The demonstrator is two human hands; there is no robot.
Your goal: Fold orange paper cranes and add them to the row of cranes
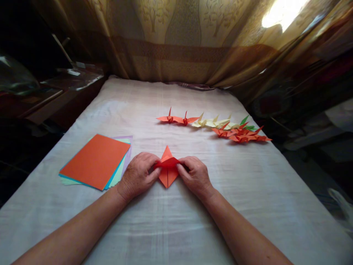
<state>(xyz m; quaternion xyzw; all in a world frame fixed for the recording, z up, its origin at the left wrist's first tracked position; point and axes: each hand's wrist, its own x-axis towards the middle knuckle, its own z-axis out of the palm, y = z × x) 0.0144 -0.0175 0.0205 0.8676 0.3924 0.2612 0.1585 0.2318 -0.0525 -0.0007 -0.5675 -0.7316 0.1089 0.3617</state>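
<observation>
A partly folded orange-red origami paper (168, 176) lies in the middle of the cloth-covered surface, shaped like a diamond with one point away from me and one toward me. A centre crease runs down its near half, and a flap stands raised across its middle. My left hand (142, 169) pinches its left corner between thumb and fingers. On the opposite side, my right hand (195, 174) pinches the right corner the same way. Both forearms rest low over the cloth.
Left of my hands lies a stack of coloured paper sheets (95, 160), orange on top. Folded paper cranes in orange (242, 135), pale yellow (212, 122) and green (249, 127) stand at the back right. A patterned curtain (187, 44) hangs behind the pale cloth (248, 206).
</observation>
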